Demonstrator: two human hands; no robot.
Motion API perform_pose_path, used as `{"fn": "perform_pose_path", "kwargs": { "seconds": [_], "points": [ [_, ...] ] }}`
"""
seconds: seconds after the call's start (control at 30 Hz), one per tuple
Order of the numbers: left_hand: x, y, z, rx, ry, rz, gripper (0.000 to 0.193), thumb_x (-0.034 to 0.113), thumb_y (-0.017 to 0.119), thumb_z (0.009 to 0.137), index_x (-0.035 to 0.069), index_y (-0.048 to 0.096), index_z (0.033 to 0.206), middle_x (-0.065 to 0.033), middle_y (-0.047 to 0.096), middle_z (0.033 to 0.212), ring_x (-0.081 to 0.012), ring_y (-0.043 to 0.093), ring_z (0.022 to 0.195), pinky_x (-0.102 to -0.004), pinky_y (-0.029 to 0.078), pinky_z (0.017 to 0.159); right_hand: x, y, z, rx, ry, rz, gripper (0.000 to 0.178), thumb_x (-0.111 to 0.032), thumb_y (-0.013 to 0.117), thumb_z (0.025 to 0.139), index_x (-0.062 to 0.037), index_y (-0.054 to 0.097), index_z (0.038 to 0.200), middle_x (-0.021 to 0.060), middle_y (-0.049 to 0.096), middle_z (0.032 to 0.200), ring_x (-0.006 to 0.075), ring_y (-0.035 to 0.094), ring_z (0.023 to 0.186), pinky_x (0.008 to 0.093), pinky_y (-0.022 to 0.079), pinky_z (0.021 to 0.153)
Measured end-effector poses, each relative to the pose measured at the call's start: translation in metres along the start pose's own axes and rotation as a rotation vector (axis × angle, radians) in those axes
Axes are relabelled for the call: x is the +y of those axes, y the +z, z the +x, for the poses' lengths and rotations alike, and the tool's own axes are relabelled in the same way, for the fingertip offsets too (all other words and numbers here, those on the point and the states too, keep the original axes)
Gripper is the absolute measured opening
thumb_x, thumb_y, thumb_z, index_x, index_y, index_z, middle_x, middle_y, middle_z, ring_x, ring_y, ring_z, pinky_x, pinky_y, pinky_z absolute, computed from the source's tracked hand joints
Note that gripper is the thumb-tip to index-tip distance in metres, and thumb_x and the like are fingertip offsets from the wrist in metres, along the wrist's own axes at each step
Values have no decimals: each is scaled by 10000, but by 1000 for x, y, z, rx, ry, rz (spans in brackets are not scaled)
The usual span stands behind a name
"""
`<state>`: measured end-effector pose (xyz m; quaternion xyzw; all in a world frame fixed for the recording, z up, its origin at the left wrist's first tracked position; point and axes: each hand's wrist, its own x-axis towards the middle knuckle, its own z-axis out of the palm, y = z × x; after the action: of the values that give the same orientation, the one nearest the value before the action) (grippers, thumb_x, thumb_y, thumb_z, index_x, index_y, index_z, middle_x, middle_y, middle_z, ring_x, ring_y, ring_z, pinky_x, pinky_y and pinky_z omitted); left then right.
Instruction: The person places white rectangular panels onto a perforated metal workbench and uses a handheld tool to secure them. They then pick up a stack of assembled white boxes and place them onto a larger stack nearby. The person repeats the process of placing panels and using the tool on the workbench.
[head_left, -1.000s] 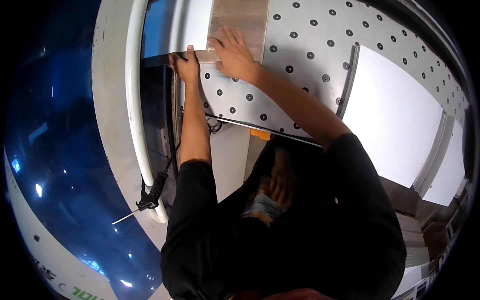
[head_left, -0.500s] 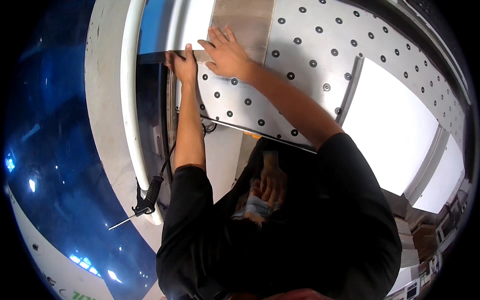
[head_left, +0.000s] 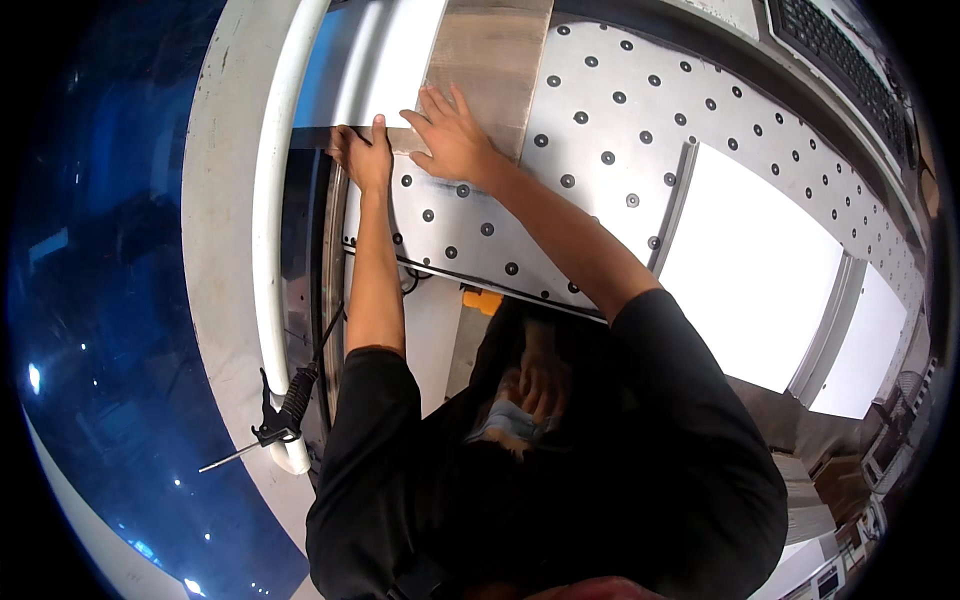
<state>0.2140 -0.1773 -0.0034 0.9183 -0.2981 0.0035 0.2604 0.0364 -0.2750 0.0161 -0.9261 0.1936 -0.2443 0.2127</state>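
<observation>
A flat panel, with a brown face (head_left: 490, 75) and a glossy white strip (head_left: 405, 70), lies at the top of the head view on a metal table dotted with black ball-like studs (head_left: 555, 215). My left hand (head_left: 362, 158) is at the panel's near left corner, its fingers curled at the edge and its thumb pointing away from me. The tips of those fingers are partly hidden. Beside it, my right hand (head_left: 450, 137) rests flat on the brown face, fingers spread, near the panel's front edge.
Left of the table stand a white tube (head_left: 268, 230) and a black air blow gun (head_left: 285, 410) with a thin metal nozzle. White panels (head_left: 755, 265) lie on the right. A black keyboard (head_left: 845, 70) sits at the far right. Something yellow-orange (head_left: 482, 300) shows below the table edge.
The view has shifted, so the table and panel appear lower and the keyboard has come into sight. Both hands keep nearly the same places on the panel.
</observation>
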Motion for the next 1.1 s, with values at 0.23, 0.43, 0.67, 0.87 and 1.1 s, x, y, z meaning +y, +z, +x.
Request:
{"fn": "perform_pose_path", "kwargs": {
  "seconds": [0.23,0.43,0.67,0.87,1.1],
  "points": [
    [-6,1,-1,33,-14,45,1009,654,541,937,-121,277,1527,-270,207,1634,-572,145,1477,-569,142,1231,-5,2,2,-5,-12,17,692,-408,701,850,-100,514,1441,278,424,1510,381,311,1481,570,133,1237],
    [1,9,4,91,34,35,974,648,536,940,-124,338,1501,-282,285,1606,-495,196,1494,-560,128,1234,-6,3,1,24,35,-25,675,-405,711,853,-97,526,1425,241,447,1504,389,359,1454,557,177,1233],
    [-6,8,6,-49,12,-128,695,659,559,931,6,781,851,-242,701,736,-381,670,636,-516,490,603,-37,16,-84,190,23,-91,513,-172,636,866,6,582,1344,233,541,1420,404,437,1394,559,263,1207],
    [0,15,6,63,68,-75,861,750,491,911,-71,745,962,-307,717,988,-489,669,926,-552,522,822,-93,2,-224,256,-12,40,421,-204,590,911,-43,623,1299,217,594,1370,374,541,1307,498,381,1150],
    [4,-3,-30,122,184,116,873,734,493,928,-58,634,1266,-331,651,1188,-506,602,1121,-563,477,966,-146,-195,-401,46,448,473,311,-251,563,976,-135,672,1244,139,735,835,324,707,772,433,545,713]
  ]
}}
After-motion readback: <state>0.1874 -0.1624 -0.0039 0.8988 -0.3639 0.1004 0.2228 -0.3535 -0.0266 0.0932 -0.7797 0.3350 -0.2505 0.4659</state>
